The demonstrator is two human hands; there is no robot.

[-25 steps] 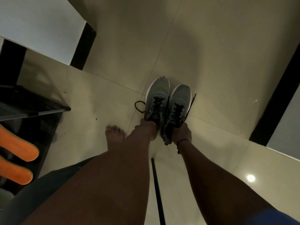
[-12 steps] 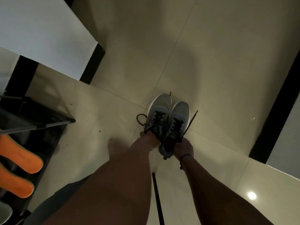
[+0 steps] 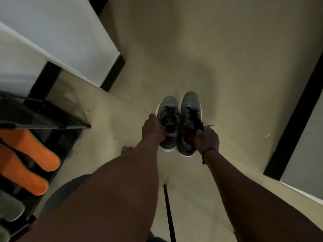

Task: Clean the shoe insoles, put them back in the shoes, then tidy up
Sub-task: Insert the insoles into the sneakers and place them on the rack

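Two grey sneakers with black laces and white soles hang side by side over the beige tiled floor. My left hand [image 3: 153,131] grips the left shoe [image 3: 168,109] at its collar. My right hand [image 3: 207,138] grips the right shoe [image 3: 189,103] at its tongue and laces. A reddish lining shows inside both openings; I cannot tell whether insoles lie inside. Two orange insoles [image 3: 35,151] rest on a dark rack at the far left.
The dark shoe rack [image 3: 52,117] with a metal bar stands at the left, a grey item at its bottom edge. A white wall panel with black trim [image 3: 111,75] lies at the upper left, another black-trimmed panel [image 3: 293,123] at the right. A thin black rod [image 3: 168,212] lies below.
Both hands have lifted the pair of shoes and turned them; the view has swung, so the rack and orange insoles now sit closer at the left.
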